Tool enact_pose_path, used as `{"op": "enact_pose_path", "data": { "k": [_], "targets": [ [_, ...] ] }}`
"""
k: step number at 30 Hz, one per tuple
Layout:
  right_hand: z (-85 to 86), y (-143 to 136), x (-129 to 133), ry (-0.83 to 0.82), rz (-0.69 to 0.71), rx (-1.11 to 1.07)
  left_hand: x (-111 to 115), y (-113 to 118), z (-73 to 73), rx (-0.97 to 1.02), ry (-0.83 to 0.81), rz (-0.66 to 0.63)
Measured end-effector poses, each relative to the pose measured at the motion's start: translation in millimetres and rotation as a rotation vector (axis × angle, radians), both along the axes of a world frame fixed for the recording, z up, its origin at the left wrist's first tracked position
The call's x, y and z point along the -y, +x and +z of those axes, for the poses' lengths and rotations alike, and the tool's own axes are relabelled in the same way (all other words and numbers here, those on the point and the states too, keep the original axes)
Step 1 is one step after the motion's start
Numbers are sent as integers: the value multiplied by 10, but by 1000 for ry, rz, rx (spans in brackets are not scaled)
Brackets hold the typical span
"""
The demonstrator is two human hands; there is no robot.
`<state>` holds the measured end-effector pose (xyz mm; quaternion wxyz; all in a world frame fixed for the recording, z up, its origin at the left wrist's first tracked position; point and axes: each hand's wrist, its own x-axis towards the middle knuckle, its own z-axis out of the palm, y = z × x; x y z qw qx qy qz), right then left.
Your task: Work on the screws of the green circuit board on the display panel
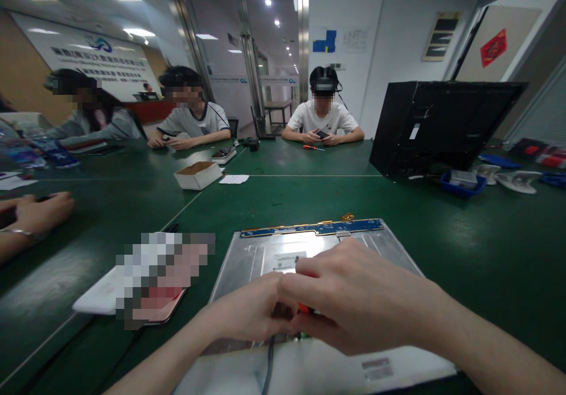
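A display panel [247, 259] lies face down on the table before me, its silvery metal back showing. Along its far edge runs a narrow blue circuit board [318, 228]. My right hand [349, 298] is closed over the panel's near half, gripping what looks like a screwdriver [304, 308]; only a bit of its red and black handle shows. Touching it, my left hand [259, 306] has its fingers curled in at the same spot, and what they hold is hidden. A dark cable [269, 362] comes out below the hands, over a whitish sheet-like near part [327, 365].
Left of the panel lie a white item [99, 292] and a pinkish phone-like item [170, 309], partly blurred. Farther off are a white open box [198, 175], a black monitor [442, 124] and a blue tray [462, 184]. Several people sit around; one person's hands [39, 215] rest at left.
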<state>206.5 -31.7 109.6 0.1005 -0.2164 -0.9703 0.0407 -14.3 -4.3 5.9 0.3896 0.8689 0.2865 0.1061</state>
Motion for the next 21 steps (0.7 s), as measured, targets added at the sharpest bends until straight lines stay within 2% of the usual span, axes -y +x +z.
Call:
{"op": "enact_pose_path", "data": {
  "k": [5, 10, 16, 21],
  "targets": [
    [16, 7, 6, -7, 7, 1, -24, -1, 10, -13, -18, 10],
    [13, -4, -7, -11, -2, 13, -47, -15, -10, -8, -23, -45],
    [-4, -7, -9, -10, -5, 4, -4, -20, -46, 5, -21, -2],
    [-13, -1, -14, 13, -5, -12, -13, -16, -19, -31, -14, 0]
  ]
}}
